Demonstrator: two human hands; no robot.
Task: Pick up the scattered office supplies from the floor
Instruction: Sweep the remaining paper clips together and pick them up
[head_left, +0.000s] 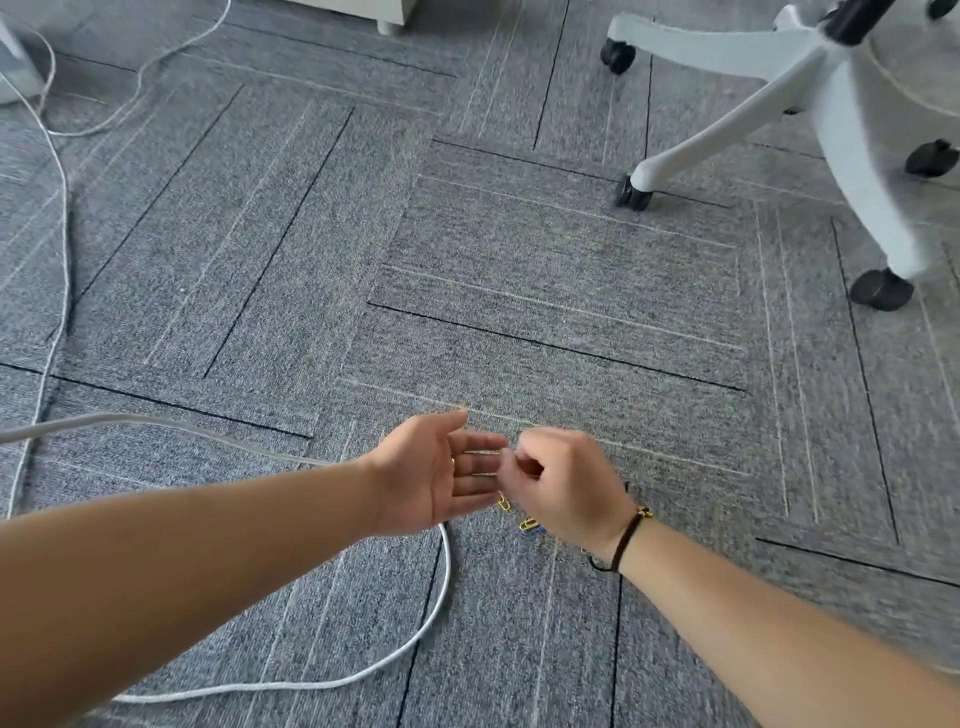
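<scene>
Carpet of grey tiles with dark and pale lines fills the head view. Both forearms reach forward over it and the hands meet near the lower middle. The left hand is released, palm turned up and to the right, fingers straight. The right hand has its fingers curled, and their tips are at the left fingers; what they pinch, if anything, I cannot tell. A dark bracelet is on the right wrist. Just under the two hands, paper clips lie on the carpet, yellow and blue ones, partly hidden by the right hand. A white cable loops on the floor under the left forearm. A white chair base with black wheels stands at upper right, well apart from the hands.
</scene>
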